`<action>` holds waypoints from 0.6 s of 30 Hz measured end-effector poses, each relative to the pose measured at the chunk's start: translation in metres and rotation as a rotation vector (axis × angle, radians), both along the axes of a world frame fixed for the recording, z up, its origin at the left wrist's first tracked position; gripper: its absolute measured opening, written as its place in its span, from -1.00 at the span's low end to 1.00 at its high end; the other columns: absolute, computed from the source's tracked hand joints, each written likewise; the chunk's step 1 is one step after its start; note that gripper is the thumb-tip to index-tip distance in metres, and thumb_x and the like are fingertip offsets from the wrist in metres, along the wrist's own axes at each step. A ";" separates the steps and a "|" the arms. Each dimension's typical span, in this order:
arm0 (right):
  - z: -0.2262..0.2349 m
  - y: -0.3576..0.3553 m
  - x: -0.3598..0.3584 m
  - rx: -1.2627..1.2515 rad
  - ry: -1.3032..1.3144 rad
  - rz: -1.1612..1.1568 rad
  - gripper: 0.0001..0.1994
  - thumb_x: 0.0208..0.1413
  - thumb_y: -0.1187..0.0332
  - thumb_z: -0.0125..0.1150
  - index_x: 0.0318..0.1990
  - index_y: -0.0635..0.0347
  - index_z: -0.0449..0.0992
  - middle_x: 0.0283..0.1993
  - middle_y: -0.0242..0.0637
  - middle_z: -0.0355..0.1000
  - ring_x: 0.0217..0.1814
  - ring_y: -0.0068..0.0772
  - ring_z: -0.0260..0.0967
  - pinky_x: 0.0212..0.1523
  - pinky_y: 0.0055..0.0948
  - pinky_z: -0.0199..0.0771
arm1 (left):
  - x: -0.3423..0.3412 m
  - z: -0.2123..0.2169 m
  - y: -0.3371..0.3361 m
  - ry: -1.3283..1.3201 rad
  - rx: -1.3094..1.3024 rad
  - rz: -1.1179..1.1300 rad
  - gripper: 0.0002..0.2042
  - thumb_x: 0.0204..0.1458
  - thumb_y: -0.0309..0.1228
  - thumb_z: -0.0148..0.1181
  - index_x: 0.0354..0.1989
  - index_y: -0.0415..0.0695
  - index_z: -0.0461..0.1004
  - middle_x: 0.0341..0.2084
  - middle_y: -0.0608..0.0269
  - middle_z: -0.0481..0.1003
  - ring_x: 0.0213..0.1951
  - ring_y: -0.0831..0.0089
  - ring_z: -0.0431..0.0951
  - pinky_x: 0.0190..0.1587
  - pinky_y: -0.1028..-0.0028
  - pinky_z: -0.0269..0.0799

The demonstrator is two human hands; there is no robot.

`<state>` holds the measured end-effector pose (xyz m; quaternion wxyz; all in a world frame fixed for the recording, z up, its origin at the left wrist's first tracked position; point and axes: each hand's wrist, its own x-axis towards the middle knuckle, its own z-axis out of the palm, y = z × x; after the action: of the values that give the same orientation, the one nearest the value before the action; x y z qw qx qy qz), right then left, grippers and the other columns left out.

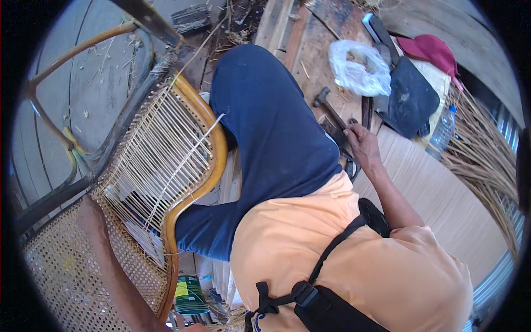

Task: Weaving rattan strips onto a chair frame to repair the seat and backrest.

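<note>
- Our left hand (pixel 91 217) lies flat, fingers loose and not gripping, on the seat frame (pixel 207 138) of a rattan chair, at the lower left edge of the half-woven panel.
- The cane strands (pixel 160 149) of that panel run up and to the right from the hand, stretched across to the curved wooden rail; one pale loose strand (pixel 191 152) crosses them diagonally, well apart from the fingers.
- Below the left hand spreads a finished woven cane panel (pixel 61 276), and our forearm lies over it.
- Our right hand (pixel 362 145) reaches out to the right side, fingers curled down over dark tools on the plank floor (pixel 442 193); we cannot tell whether it actually grips one.
- A hammer (pixel 326 102) lies just above that hand, its head pointing up and left, the handle running toward the fingers.
- Beyond the hammer sit a clear plastic bag (pixel 359 69), a black pad (pixel 412 99) and a dark red cap (pixel 434 50), all well apart from the hand.
- A plastic bottle (pixel 444 130) lies to the right, beside a bundle of loose rattan (pixel 487 166).
- A green can (pixel 191 296) stands under the chair rail near our bent knee.
- Our leg in blue trousers (pixel 265 127) lies between the chair and the tools.
</note>
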<state>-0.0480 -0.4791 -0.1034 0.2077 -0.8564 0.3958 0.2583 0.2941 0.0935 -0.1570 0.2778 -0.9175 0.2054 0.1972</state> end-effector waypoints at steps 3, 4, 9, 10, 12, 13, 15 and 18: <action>0.004 0.015 -0.036 0.102 -0.055 -0.030 -0.82 0.08 0.30 0.03 -0.30 0.23 0.45 -0.41 0.02 0.40 -0.29 0.03 0.40 -0.30 -0.21 0.35 | 0.000 0.002 -0.003 0.016 0.050 0.058 -0.80 0.04 -0.36 -0.12 -0.32 -0.16 0.42 -0.49 0.00 0.52 -0.41 0.05 0.54 -0.40 0.13 0.43; 0.004 0.023 -0.047 0.068 -0.037 0.022 -0.81 0.06 0.30 0.06 -0.24 0.19 0.43 -0.37 -0.03 0.40 -0.26 0.02 0.38 -0.28 -0.19 0.36 | -0.001 0.004 -0.004 0.017 0.066 0.089 -0.79 0.05 -0.35 -0.14 -0.31 -0.17 0.42 -0.49 -0.01 0.52 -0.41 0.04 0.54 -0.39 0.13 0.43; -0.021 0.038 -0.065 -0.074 0.067 0.187 -0.73 -0.04 0.31 0.13 -0.14 0.06 0.37 -0.28 -0.17 0.36 -0.15 -0.05 0.34 -0.20 -0.14 0.35 | 0.003 -0.006 -0.005 0.070 0.067 0.108 -0.75 0.09 -0.30 -0.16 -0.26 -0.16 0.43 -0.41 -0.05 0.51 -0.32 0.00 0.52 -0.31 0.09 0.41; -0.025 0.038 -0.065 -0.103 0.119 0.202 -0.76 -0.04 0.32 0.13 -0.18 0.07 0.38 -0.30 -0.16 0.35 -0.17 -0.08 0.34 -0.20 -0.13 0.34 | 0.003 -0.003 -0.004 0.065 0.067 0.103 -0.75 0.09 -0.30 -0.16 -0.26 -0.16 0.43 -0.41 -0.05 0.51 -0.32 0.00 0.52 -0.31 0.09 0.41; -0.027 0.031 -0.073 -0.140 0.102 0.261 -0.81 -0.05 0.33 0.13 -0.25 0.13 0.38 -0.36 -0.14 0.33 -0.24 -0.05 0.33 -0.26 -0.13 0.33 | 0.000 0.005 -0.016 0.063 0.083 0.135 -0.75 0.09 -0.30 -0.15 -0.27 -0.16 0.43 -0.41 -0.07 0.51 -0.32 0.00 0.52 -0.31 0.09 0.41; -0.020 0.022 -0.079 -0.108 0.049 0.184 -0.80 -0.02 0.31 0.11 -0.24 0.13 0.40 -0.32 -0.14 0.35 -0.21 -0.05 0.34 -0.24 -0.18 0.33 | -0.002 0.003 -0.016 0.065 0.074 0.125 -0.75 0.09 -0.30 -0.15 -0.27 -0.16 0.43 -0.41 -0.07 0.51 -0.32 0.00 0.52 -0.31 0.09 0.41; -0.012 0.012 -0.090 -0.078 -0.196 0.030 -0.82 0.02 0.32 0.08 -0.26 0.19 0.43 -0.30 -0.06 0.39 -0.20 0.00 0.35 -0.25 -0.20 0.34 | -0.004 0.008 -0.006 0.030 0.031 0.087 -0.77 0.07 -0.31 -0.14 -0.27 -0.16 0.42 -0.42 -0.08 0.51 -0.33 -0.01 0.52 -0.32 0.10 0.41; -0.005 -0.003 -0.130 -0.094 0.160 -0.035 -0.84 0.07 0.34 0.01 -0.33 0.23 0.43 -0.31 0.03 0.40 -0.23 0.09 0.36 -0.28 -0.13 0.35 | -0.004 0.007 -0.009 0.032 0.043 0.154 -0.74 0.08 -0.30 -0.16 -0.32 -0.18 0.44 -0.41 -0.03 0.52 -0.32 0.02 0.52 -0.29 0.14 0.40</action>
<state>-0.1776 -0.4822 -0.1087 0.1396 -0.8348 0.4379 0.3032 0.2899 0.0847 -0.1502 0.2779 -0.9212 0.1342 0.2370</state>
